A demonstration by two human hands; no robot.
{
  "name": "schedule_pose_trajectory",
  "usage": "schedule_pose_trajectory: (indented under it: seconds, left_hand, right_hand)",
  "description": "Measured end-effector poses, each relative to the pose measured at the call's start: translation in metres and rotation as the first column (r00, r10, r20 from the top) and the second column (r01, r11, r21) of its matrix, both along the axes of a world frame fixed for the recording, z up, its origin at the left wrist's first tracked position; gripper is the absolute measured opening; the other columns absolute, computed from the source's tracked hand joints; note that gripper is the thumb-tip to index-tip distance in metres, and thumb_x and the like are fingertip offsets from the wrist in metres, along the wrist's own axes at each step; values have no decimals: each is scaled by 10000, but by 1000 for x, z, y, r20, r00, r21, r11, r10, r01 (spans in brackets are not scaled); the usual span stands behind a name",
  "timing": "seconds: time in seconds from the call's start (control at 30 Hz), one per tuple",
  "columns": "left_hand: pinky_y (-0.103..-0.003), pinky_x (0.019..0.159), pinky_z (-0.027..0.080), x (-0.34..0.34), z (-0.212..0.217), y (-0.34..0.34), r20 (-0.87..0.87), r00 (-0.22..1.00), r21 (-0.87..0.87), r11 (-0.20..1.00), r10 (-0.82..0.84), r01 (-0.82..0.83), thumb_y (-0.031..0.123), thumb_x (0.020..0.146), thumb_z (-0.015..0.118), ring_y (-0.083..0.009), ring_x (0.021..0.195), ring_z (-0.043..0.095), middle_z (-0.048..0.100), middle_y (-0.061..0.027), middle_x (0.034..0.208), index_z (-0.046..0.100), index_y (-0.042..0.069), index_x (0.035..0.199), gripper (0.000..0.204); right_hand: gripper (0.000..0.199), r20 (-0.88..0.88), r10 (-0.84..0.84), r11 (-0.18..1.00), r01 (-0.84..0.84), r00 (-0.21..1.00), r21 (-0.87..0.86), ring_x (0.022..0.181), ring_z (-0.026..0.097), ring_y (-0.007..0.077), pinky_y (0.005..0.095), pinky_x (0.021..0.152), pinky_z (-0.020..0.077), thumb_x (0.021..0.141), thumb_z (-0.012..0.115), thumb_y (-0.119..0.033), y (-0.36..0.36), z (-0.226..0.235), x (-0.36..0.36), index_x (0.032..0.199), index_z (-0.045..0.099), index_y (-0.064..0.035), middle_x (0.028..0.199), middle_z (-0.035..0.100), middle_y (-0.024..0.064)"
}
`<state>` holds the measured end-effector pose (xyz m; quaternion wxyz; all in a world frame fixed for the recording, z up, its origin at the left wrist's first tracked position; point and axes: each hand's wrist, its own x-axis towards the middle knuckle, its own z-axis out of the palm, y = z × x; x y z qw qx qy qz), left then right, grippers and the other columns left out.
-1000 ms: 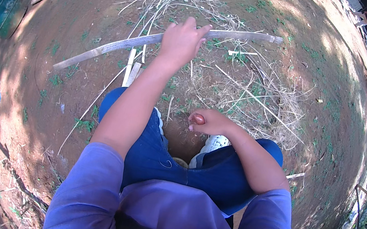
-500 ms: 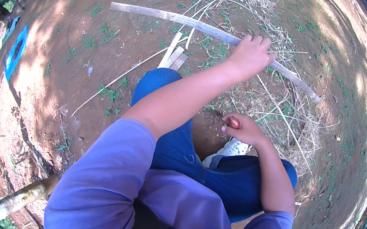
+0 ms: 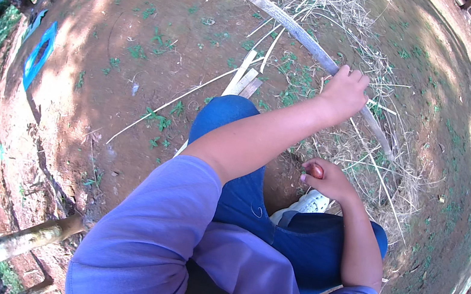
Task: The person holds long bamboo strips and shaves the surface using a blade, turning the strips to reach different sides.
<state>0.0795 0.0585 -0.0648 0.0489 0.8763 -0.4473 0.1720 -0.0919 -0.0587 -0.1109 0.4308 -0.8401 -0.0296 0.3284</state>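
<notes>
My left hand (image 3: pixel 344 93) stretches forward and is closed around a long, grey, slightly curved strip (image 3: pixel 268 9), bamboo or wood. The strip slants from the far left down to the right, where its lower end lies over pale shavings. Closer to my body, my right hand (image 3: pixel 332 181) is wrapped round a tool with a reddish-brown rounded handle (image 3: pixel 316 170). Only the butt of that handle shows; the rest of the tool is hidden by my fingers. My right hand is above a white patterned shoe (image 3: pixel 313 202), apart from the strip.
Thin shavings (image 3: pixel 324 2) are heaped at the far side, and more lie to the right. Several short pale slats (image 3: pixel 244 83) lie beyond my left knee. A thin stick (image 3: pixel 175 101) rests on the soil. At left are a blue object (image 3: pixel 37 56) and a log (image 3: pixel 30 238).
The strip has swung in my left hand: its left end is farther away and its right end nearer me. The whole view has shifted slightly. My right hand still grips the handle.
</notes>
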Motion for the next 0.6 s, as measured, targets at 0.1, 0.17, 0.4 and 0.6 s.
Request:
schedule_pose_trajectory:
  seconds: [0.1,0.17,0.4,0.6]
  left_hand:
    - [-401,835,421,-1,2,0,42,999,-66,997,-33,36,200,907,631,-231,1014,589,583,-23,974,764,250,1119,255]
    - [-370,786,435,4,6,1,130,989,-188,978,-69,93,208,904,649,-201,952,614,606,-10,934,761,267,1130,259]
    - [-396,842,577,29,70,25,-231,964,-746,659,-132,-89,198,1015,612,-227,976,710,726,-53,1022,663,153,1226,222]
    - [-303,731,605,87,57,53,-380,701,-869,-28,-603,-495,137,1019,635,-211,876,731,710,-130,1052,506,59,1230,260]
  right_hand:
    - [452,24,17,1000,-17,1000,-9,928,697,254,374,858,531,833,787,-359,0,-2,-1,1166,702,-66,994,725,131]
    - [452,17,15,1000,-15,1000,-3,931,698,262,379,858,532,832,785,-363,-1,-2,-2,1165,703,-69,995,724,135]
    - [441,37,25,1000,-25,999,-19,962,700,292,397,868,529,834,778,-378,-6,2,-4,1142,701,-72,1014,720,140]
    - [420,43,58,998,-60,997,24,989,691,240,362,900,525,848,778,-343,-6,-6,-1,1159,690,-74,1029,719,103]
